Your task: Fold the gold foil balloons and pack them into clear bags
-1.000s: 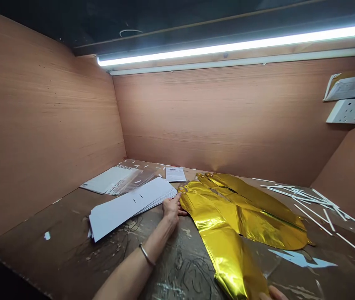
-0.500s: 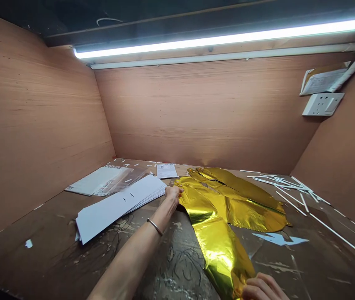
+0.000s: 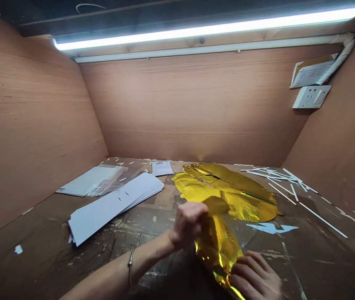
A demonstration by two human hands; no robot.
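Note:
A shiny gold foil balloon [image 3: 219, 239], uninflated and creased, hangs between my two hands above the front of the table. My left hand [image 3: 190, 225], with a bracelet at its wrist, is closed on the balloon's far end and a little blurred. At the near end, my right hand [image 3: 255, 275] has its fingers curled over the foil. Its thumb is hidden. Behind them, several more flat gold foil balloons [image 3: 252, 204] lie overlapping on the table.
Left of my hands lies a fanned stack of long white cards [image 3: 111, 208], with clear plastic bags [image 3: 99, 179] behind. A small printed sheet [image 3: 161, 168] sits near the back wall. White sticks [image 3: 277, 175] and a pale blue-white cutout [image 3: 273, 228] are on the right.
My left hand has lifted the balloon's far end off the pile and drawn it toward me. The foil is now folded and bunched. My right hand has moved slightly up into view.

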